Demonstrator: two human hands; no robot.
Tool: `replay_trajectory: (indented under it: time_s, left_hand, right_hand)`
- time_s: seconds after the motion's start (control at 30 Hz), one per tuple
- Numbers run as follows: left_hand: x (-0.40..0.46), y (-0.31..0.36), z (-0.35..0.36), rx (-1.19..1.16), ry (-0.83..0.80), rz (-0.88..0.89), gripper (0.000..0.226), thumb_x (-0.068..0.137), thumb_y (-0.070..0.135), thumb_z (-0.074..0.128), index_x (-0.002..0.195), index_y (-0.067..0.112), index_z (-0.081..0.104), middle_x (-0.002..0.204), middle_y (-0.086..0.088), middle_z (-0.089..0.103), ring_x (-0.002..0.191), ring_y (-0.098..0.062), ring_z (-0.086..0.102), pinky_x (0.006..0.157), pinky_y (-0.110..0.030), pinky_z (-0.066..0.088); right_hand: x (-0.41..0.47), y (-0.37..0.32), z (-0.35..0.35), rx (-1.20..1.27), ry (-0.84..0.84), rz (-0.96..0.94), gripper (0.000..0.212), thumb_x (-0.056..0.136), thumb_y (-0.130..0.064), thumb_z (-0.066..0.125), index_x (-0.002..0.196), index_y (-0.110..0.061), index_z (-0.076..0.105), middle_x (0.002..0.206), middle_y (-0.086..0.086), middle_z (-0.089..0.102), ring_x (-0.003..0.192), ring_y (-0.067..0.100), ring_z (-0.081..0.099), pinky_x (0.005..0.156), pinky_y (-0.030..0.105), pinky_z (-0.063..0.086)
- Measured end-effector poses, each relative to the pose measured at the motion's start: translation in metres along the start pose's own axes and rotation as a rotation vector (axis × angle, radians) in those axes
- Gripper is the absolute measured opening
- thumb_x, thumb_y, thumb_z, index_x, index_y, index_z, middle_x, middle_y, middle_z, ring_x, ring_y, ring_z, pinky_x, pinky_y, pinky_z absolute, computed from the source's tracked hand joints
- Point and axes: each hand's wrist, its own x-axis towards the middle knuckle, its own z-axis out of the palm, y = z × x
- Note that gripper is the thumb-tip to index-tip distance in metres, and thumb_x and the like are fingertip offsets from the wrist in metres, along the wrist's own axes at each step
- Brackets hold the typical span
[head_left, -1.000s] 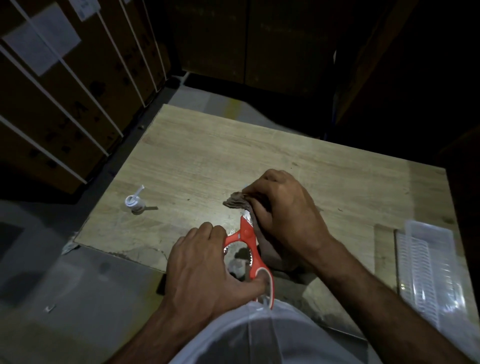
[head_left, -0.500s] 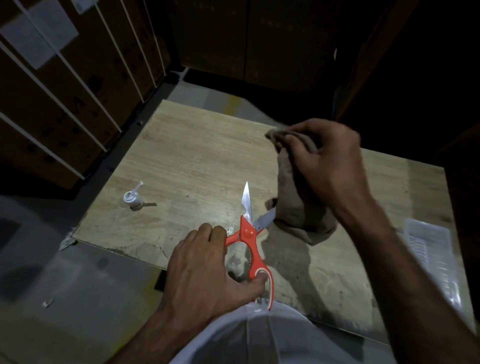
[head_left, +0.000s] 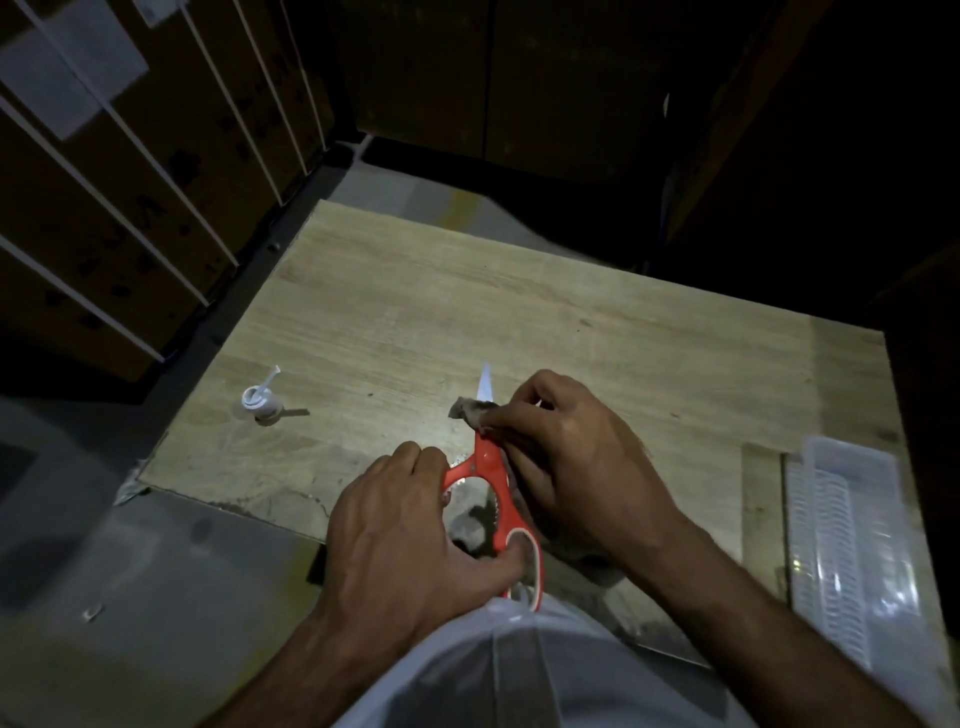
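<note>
Orange-handled scissors (head_left: 491, 467) lie over the near edge of a wooden table (head_left: 519, 322), blades apart, one steel blade tip pointing away from me. My left hand (head_left: 405, 535) grips the scissor handles, thumb through the lower loop. My right hand (head_left: 576, 457) holds a brownish-grey cloth (head_left: 467, 413) bunched against the blades near the pivot. Most of the cloth is hidden under that hand.
A small white-capped bottle (head_left: 260, 402) stands near the table's left edge. A clear plastic tray (head_left: 847, 551) lies at the right end. Strapped cardboard boxes (head_left: 130, 182) are stacked at the left, dark cabinets behind. Grey floor lies below left.
My right hand, which had lifted the cloth up and away half a second ago, has brought it back down onto the scissor blades. The left hand stayed on the handles.
</note>
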Motion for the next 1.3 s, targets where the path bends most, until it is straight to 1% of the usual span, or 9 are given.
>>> replay_trajectory:
  time_s: [0.2, 0.33, 0.43, 0.53, 0.63, 0.7, 0.83, 1.13, 1.3]
  left_hand:
    - [0.002, 0.002, -0.002, 0.007, -0.016, 0.021, 0.066, 0.059, 0.088, 0.058, 0.086, 0.032, 0.038, 0.075, 0.012, 0.04, 0.067, -0.011, 0.041, 0.064, -0.027, 0.032]
    - [0.001, 0.004, -0.004, 0.039, -0.138, -0.025, 0.072, 0.059, 0.095, 0.044, 0.094, 0.033, 0.038, 0.085, 0.012, 0.042, 0.079, -0.01, 0.044, 0.072, -0.028, 0.035]
    - [0.002, 0.005, -0.004, 0.044, -0.161, -0.045, 0.073, 0.06, 0.095, 0.042, 0.098, 0.032, 0.041, 0.089, 0.012, 0.042, 0.082, -0.01, 0.043, 0.073, -0.028, 0.034]
    - [0.0, 0.002, -0.004, 0.058, -0.171, -0.052, 0.07, 0.062, 0.094, 0.046, 0.097, 0.033, 0.038, 0.087, 0.012, 0.04, 0.08, -0.01, 0.041, 0.072, -0.028, 0.032]
    - [0.0, 0.0, -0.004, 0.049, -0.16, -0.075, 0.068, 0.064, 0.092, 0.052, 0.095, 0.033, 0.04, 0.086, 0.013, 0.041, 0.079, -0.01, 0.043, 0.071, -0.027, 0.032]
    - [0.001, -0.001, -0.004, 0.037, -0.153, -0.079, 0.066, 0.064, 0.091, 0.054, 0.095, 0.033, 0.043, 0.087, 0.014, 0.043, 0.08, -0.009, 0.045, 0.071, -0.027, 0.034]
    - [0.003, -0.001, -0.005, 0.017, -0.112, -0.051, 0.065, 0.061, 0.091, 0.054, 0.088, 0.034, 0.039, 0.08, 0.015, 0.04, 0.074, -0.01, 0.043, 0.068, -0.029, 0.033]
    - [0.001, -0.005, -0.004, 0.028, -0.014, 0.011, 0.068, 0.057, 0.091, 0.06, 0.087, 0.033, 0.041, 0.076, 0.013, 0.041, 0.068, -0.01, 0.041, 0.067, -0.027, 0.033]
    - [-0.001, -0.004, -0.006, 0.027, -0.037, 0.014, 0.067, 0.058, 0.09, 0.061, 0.087, 0.033, 0.039, 0.077, 0.013, 0.042, 0.068, -0.01, 0.042, 0.065, -0.027, 0.033]
  right_hand:
    - [0.028, 0.003, -0.002, -0.055, 0.041, 0.071, 0.018, 0.093, -0.023, 0.068, 0.108, -0.018, 0.079, 0.094, 0.004, 0.066, 0.083, 0.024, 0.064, 0.063, 0.031, 0.048]
    - [0.051, 0.014, -0.008, 0.012, 0.069, 0.192, 0.019, 0.089, -0.028, 0.067, 0.102, -0.026, 0.08, 0.095, -0.002, 0.073, 0.086, 0.017, 0.066, 0.072, 0.034, 0.054]
    - [0.062, 0.024, -0.008, -0.013, 0.096, 0.246, 0.019, 0.088, -0.027, 0.066, 0.1, -0.024, 0.08, 0.095, 0.0, 0.074, 0.088, 0.021, 0.067, 0.074, 0.035, 0.054]
    - [0.062, 0.027, -0.017, -0.055, 0.221, 0.258, 0.019, 0.089, -0.024, 0.068, 0.104, -0.022, 0.079, 0.095, 0.002, 0.072, 0.089, 0.023, 0.066, 0.076, 0.036, 0.052]
    - [0.043, 0.021, -0.042, 0.038, 0.334, 0.169, 0.019, 0.092, -0.022, 0.07, 0.108, -0.018, 0.079, 0.096, 0.0, 0.072, 0.087, 0.016, 0.065, 0.078, 0.031, 0.051]
    - [0.024, 0.008, -0.048, 0.086, 0.233, 0.063, 0.02, 0.094, -0.022, 0.068, 0.11, -0.019, 0.079, 0.096, -0.001, 0.071, 0.086, 0.013, 0.064, 0.076, 0.029, 0.052]
    - [-0.001, -0.012, -0.017, 0.016, -0.096, -0.013, 0.034, 0.098, -0.042, 0.049, 0.116, -0.031, 0.076, 0.098, -0.006, 0.066, 0.086, 0.014, 0.061, 0.066, 0.035, 0.054]
    - [0.047, 0.001, -0.011, -0.061, -0.043, 0.065, 0.019, 0.092, -0.027, 0.067, 0.106, -0.024, 0.079, 0.099, -0.004, 0.066, 0.086, 0.016, 0.063, 0.066, 0.029, 0.048]
    - [0.071, 0.004, -0.013, -0.1, 0.026, 0.128, 0.017, 0.091, -0.026, 0.068, 0.104, -0.021, 0.078, 0.099, 0.001, 0.068, 0.089, 0.023, 0.063, 0.072, 0.035, 0.052]
